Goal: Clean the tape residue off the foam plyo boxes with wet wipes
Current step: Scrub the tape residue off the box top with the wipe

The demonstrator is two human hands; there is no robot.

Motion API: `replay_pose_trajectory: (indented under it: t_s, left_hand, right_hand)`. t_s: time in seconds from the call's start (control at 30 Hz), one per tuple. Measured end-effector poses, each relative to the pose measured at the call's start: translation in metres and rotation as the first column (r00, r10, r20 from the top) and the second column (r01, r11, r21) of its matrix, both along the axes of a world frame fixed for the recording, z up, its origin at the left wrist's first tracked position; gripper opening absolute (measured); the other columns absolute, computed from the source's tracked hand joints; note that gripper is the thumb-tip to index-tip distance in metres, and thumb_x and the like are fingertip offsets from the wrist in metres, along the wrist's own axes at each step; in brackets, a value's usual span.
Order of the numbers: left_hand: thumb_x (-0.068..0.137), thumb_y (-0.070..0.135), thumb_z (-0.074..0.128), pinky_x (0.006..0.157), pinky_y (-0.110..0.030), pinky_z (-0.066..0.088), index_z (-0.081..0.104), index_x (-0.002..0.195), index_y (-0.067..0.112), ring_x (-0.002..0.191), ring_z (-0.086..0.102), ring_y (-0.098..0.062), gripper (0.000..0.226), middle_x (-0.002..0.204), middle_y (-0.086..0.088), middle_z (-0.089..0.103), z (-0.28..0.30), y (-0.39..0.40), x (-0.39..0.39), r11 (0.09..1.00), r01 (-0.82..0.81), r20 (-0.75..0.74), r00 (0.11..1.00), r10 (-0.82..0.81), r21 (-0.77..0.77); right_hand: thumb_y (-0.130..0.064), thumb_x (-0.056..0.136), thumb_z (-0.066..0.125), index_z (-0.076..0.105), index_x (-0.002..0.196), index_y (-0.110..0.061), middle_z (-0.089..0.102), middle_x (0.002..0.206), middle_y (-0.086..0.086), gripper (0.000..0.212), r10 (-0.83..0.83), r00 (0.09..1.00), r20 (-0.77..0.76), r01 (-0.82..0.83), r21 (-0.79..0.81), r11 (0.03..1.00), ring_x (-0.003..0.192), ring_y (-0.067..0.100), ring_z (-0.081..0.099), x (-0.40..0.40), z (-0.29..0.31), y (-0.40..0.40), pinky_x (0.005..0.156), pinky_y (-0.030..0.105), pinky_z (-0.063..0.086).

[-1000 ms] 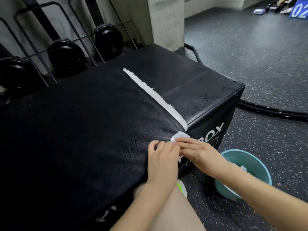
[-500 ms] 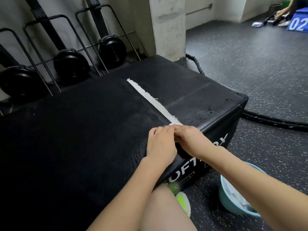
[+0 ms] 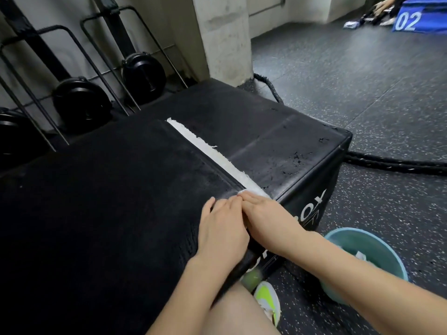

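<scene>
Weight plates: black, hung on a metal rack along the wall at far left.

Near plyo box: black foam, filling the left and centre foreground, butted against the second box.

Left hand: lies flat on the near box's top by the seam, fingers straight and together, holding nothing.

Tape residue: a ragged white strip running along the seam between the two boxes, from the far edge down to the fingertips of both hands.

Right hand: touching the left hand, fingers extended over the strip's near end (a bit of white shows at the fingertips; whether it is wipe or tape cannot be told).

Far plyo box: black, its top scuffed, white lettering on the front face.

Basin: teal, on the floor at right, white material inside.

Battle rope: black, lying on the speckled floor behind the far box.
</scene>
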State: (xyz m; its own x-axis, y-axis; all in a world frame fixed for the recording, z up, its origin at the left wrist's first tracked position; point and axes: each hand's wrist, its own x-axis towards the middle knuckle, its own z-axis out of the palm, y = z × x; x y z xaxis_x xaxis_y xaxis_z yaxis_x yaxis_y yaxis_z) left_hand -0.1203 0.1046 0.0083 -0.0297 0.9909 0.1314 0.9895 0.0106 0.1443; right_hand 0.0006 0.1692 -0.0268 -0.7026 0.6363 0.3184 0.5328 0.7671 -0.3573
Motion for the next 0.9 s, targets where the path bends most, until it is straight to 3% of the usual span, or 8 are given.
replay_pose_trajectory:
  t_s: [0.17,0.23,0.33,0.43,0.53,0.63,0.77,0.9]
  left_hand:
    - [0.091,0.016,0.046,0.101,-0.027,0.027,0.06,0.114,0.027,0.107,0.044,-0.012,0.029,0.092,0.012,0.05,0.02,0.024,-0.02,1.0,-0.019,0.0,1.0,0.019,-0.014]
    - [0.087,0.01,0.047,0.095,-0.029,0.036,0.062,0.106,0.025,0.092,0.037,-0.013,0.029,0.087,0.01,0.042,0.022,0.012,-0.011,1.0,-0.016,0.016,1.0,0.016,0.01]
    - [0.069,0.006,0.038,0.073,-0.033,0.052,0.06,0.082,0.026,0.077,0.046,-0.014,0.032,0.076,0.011,0.049,0.012,-0.018,0.006,0.991,0.013,0.057,0.998,-0.02,0.131]
    - [0.07,0.013,0.022,0.082,-0.033,0.049,0.062,0.107,0.023,0.092,0.052,-0.016,0.054,0.102,0.011,0.061,-0.011,-0.045,0.011,0.997,0.055,0.064,0.996,-0.058,0.059]
    - [0.075,0.015,0.021,0.094,-0.034,0.043,0.054,0.126,0.02,0.107,0.05,-0.016,0.061,0.121,0.011,0.059,-0.015,-0.042,0.006,1.0,0.023,0.073,0.997,-0.025,0.02]
    - [0.085,0.008,0.038,0.099,-0.033,0.038,0.053,0.124,0.02,0.112,0.046,-0.018,0.043,0.118,0.008,0.059,-0.003,-0.017,-0.006,1.0,-0.029,0.093,0.995,0.03,-0.01]
    - [0.095,0.007,0.041,0.102,-0.029,0.033,0.056,0.125,0.02,0.112,0.04,-0.018,0.037,0.106,0.007,0.052,0.018,-0.012,-0.016,0.999,-0.031,0.159,0.987,0.033,-0.012]
    - [0.091,0.013,0.048,0.092,-0.035,0.044,0.062,0.095,0.023,0.097,0.046,-0.012,0.017,0.082,0.014,0.048,0.007,-0.035,-0.019,0.996,-0.003,0.178,0.984,-0.014,0.092]
  right_hand:
    - [-0.002,0.081,0.059,0.067,0.093,-0.01,0.063,0.096,0.003,0.017,-0.071,0.997,0.031,0.071,0.003,0.998,0.093,0.022,0.061,-0.027,0.0,0.023,0.077,0.03,0.049]
    - [-0.002,0.079,0.061,0.068,0.094,-0.011,0.062,0.096,0.002,0.019,-0.04,0.998,0.038,0.039,0.01,0.999,0.091,0.02,0.061,-0.018,-0.001,0.013,0.076,0.032,0.052]
    - [-0.002,0.073,0.062,0.067,0.09,-0.016,0.059,0.091,-0.002,0.023,0.009,0.997,0.082,-0.01,0.016,1.0,0.085,0.016,0.056,0.007,-0.002,-0.016,0.071,0.033,0.053]
    - [-0.002,0.072,0.064,0.066,0.095,-0.014,0.057,0.088,-0.002,0.026,0.063,0.996,0.058,-0.065,0.033,0.997,0.084,0.017,0.054,0.025,-0.001,-0.042,0.076,0.031,0.052]
    - [-0.014,0.088,0.05,0.065,0.106,-0.012,0.058,0.097,0.0,0.023,0.084,0.996,0.018,-0.084,0.013,0.996,0.095,0.02,0.055,0.016,0.0,-0.038,0.086,0.031,0.05]
    - [-0.026,0.096,0.041,0.062,0.121,-0.011,0.059,0.113,0.0,0.036,0.053,0.998,0.016,-0.052,-0.042,0.998,0.109,0.021,0.053,-0.004,-0.002,-0.014,0.093,0.034,0.049]
    - [-0.031,0.097,0.039,0.066,0.12,-0.017,0.063,0.122,-0.008,0.038,0.076,0.997,0.005,-0.075,-0.1,0.992,0.118,0.018,0.051,-0.009,0.004,-0.001,0.1,0.032,0.045]
    - [-0.025,0.098,0.04,0.067,0.116,-0.022,0.062,0.125,-0.014,0.032,0.198,0.98,-0.026,-0.199,-0.221,0.955,0.123,0.007,0.051,0.012,0.024,-0.02,0.106,0.028,0.041]
